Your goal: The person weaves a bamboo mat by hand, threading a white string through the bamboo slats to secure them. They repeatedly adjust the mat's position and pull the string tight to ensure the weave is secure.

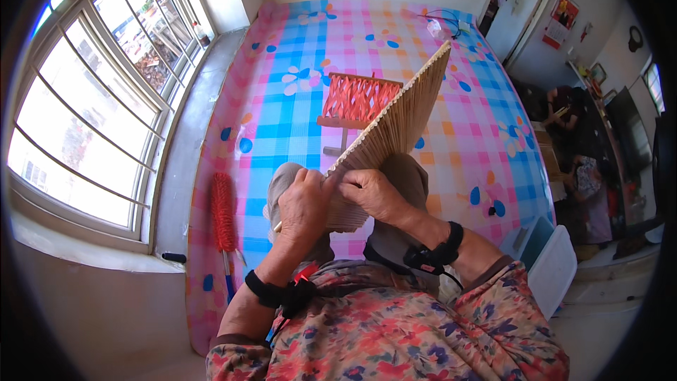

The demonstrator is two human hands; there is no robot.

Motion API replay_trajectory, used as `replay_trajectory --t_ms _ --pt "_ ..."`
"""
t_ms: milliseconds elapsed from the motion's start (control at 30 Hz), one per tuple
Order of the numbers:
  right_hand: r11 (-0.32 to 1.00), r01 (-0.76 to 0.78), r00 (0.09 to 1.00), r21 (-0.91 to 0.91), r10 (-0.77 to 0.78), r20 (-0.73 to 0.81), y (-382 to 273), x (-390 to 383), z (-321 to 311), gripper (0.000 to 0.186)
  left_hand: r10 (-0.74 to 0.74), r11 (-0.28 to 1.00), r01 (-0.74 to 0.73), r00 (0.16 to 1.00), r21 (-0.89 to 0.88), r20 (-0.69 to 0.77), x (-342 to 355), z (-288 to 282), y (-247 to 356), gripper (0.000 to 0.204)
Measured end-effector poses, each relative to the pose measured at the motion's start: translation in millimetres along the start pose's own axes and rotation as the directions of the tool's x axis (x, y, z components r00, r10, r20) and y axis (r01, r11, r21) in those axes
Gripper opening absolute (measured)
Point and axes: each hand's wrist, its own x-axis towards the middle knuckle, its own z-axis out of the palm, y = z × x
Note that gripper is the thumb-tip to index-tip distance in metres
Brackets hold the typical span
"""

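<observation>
A stiff panel of pale thin stalks [395, 123], laid side by side with a bumpy edge, stands tilted across my knees. Its far corner points up to the right. At the near part of that edge, my left hand [303, 204] is closed on the panel, fingers curled and thumb toward the other hand. My right hand [374, 192] pinches the same edge just beside it; any thread or small tool between the fingertips is too small to make out. Beyond the panel stands a wooden frame [341, 124] wound with red-orange strips [358, 97], partly covered by the panel.
A checked pink, blue and orange sheet [296, 120] covers the platform I sit on. Left of me lies a red bristly duster [223, 212] near the barred window [99, 99]. A white plastic lid or bin [552, 268] stands at my right. Two people sit farther right.
</observation>
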Motion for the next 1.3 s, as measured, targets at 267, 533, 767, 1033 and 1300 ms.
replay_trajectory --t_ms 267,533,767,1033,1300 --pt "0.92 -0.003 0.998 -0.391 0.027 0.055 -5 -102 -58 0.019 -0.181 0.981 0.186 0.981 -0.055 0.072 2 5 -12 0.033" --pt "0.341 0.033 0.777 -0.94 0.583 0.239 69 -240 -130 0.016 -0.08 0.995 0.081 0.997 -0.055 0.015 -12 9 13 0.025" --pt "0.753 0.01 0.985 -0.658 -0.121 -0.124 30 -126 -78 0.043 0.022 0.996 -0.022 1.0 -0.082 -0.003 -20 22 30 0.02" --pt "0.983 -0.174 0.984 -0.063 0.171 -0.06 29 -63 -22 0.014 0.025 0.998 -0.022 0.999 -0.063 0.047 -15 24 29 0.02" --pt "0.912 0.13 0.989 -0.389 -0.145 -0.007 17 -102 -44 0.005 0.046 0.998 -0.043 0.996 -0.049 0.071 -13 37 32 0.019"
